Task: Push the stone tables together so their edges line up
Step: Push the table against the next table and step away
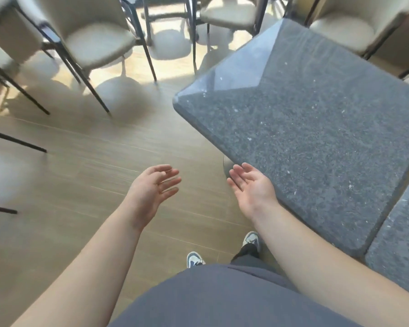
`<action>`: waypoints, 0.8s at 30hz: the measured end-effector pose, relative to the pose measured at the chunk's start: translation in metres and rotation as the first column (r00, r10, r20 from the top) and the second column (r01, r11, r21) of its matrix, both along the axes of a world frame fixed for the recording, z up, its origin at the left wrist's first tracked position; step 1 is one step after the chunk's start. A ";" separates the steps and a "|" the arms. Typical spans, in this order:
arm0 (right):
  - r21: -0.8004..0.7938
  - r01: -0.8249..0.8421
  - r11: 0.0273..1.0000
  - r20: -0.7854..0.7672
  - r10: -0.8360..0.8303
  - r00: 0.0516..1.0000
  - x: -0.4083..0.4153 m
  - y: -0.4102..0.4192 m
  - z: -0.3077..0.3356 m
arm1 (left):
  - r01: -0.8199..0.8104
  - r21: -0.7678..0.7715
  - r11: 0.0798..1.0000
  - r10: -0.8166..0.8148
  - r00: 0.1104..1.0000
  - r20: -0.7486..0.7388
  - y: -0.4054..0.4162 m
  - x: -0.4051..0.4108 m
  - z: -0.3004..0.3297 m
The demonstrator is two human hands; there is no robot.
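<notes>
Left hand (pixel 155 185): hovering over the floor, fingers relaxed, gripping nothing.
Right hand (pixel 250 182): loose too, palm up beside the big speckled grey stone table (pixel 316 128).
Second grey stone table (pixel 401 241): sitting alongside, mostly getting cut off.

The second stone table (pixel 401 234) is cut off at the right edge; top-left chairs (pixel 21 27) are blurred.

Stone table (pixel 316 128) speckled dark grey; chairs (pixel 97 36) cream; floor (pixel 85 166) tan.

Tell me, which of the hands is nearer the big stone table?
Right. The right hand is open beside the big stone table, at its near edge; the left hand is open over the floor, farther off.
</notes>
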State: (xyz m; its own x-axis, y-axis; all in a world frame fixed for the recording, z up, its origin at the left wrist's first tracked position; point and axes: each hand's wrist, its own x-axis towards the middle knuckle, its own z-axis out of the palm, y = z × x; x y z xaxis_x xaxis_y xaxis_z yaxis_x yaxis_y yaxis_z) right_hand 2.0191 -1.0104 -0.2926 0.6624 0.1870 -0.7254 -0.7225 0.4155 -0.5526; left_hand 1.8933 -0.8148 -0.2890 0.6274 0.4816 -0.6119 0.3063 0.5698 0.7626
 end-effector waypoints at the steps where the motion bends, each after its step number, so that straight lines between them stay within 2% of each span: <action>1: 0.016 -0.021 1.000 0.019 0.021 1.000 0.002 0.005 0.007 | 0.001 0.031 1.000 -0.001 1.000 0.010 0.005 -0.001 0.005; 7: 0.080 -0.197 0.977 0.185 0.180 0.966 0.006 0.072 0.049 | -0.080 0.171 0.982 0.063 0.993 0.104 0.060 -0.019 0.044; 13: 0.087 -0.370 0.925 0.392 0.310 0.866 0.025 0.135 0.070 | -0.155 0.268 0.951 0.109 0.978 0.178 0.121 -0.012 0.073; 20: 0.088 -0.462 0.883 0.573 0.334 0.749 0.108 0.225 0.090 | -0.164 0.381 0.910 0.049 0.955 0.293 0.216 0.061 0.102; 24: 0.019 -0.474 0.881 0.642 0.352 0.681 0.163 0.287 0.106 | -0.135 0.444 0.886 -0.002 0.956 0.294 0.285 0.122 0.124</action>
State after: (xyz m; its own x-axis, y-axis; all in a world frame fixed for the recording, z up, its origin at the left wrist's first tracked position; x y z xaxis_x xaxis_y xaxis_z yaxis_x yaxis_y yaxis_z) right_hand 2.1820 -0.7232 -0.1866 0.7678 0.6279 -0.1270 -0.3796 0.2863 -0.8797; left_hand 2.0152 -0.5300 -0.1646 0.6946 0.7095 -0.1193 0.0163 0.1502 0.9885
